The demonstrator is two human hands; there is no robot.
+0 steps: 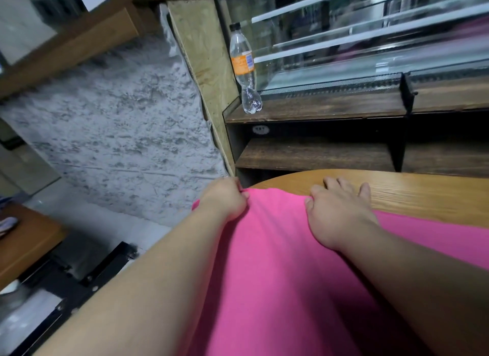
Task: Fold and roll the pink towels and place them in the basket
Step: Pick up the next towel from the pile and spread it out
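Pink towel (pixel 277 276) lies spread flat on the round wooden table (pixel 428 194). It covers the near part and runs out of frame at the bottom and right. Its far edge stops short of the table's far rim, so a band of bare wood shows beyond it on the right.

Left hand (pixel 225 198) is at the towel's far left corner, right at the table rim. Its fingers are curled in and pinch the fabric edge, so it is grasping the towel. The cloth near it shows light creases running back toward the camera.

Right hand (pixel 338 212) lies palm down on the towel's far edge, a little to the right of the left hand. Fingers are straight and spread, and the fingertips reach past the towel onto bare wood. No grasp there — it just presses the cloth flat, thumb on the pink.

Both bare forearms come in from the bottom, with the towel under and between them.

Behind the table is a dark wood shelf unit (pixel 317 154) with open compartments and a glass case (pixel 370 38) on top. A clear plastic bottle (pixel 244 69) with an orange label stands upright on the unit's top at its left end, just beside the glass. A pale board (pixel 203 51) stands left of the unit, next to a rough grey surface (pixel 119 117).

Lower left — the corner of a brown side table (pixel 26 239) and a black metal frame (pixel 103 271). The picture's edges are blurred.
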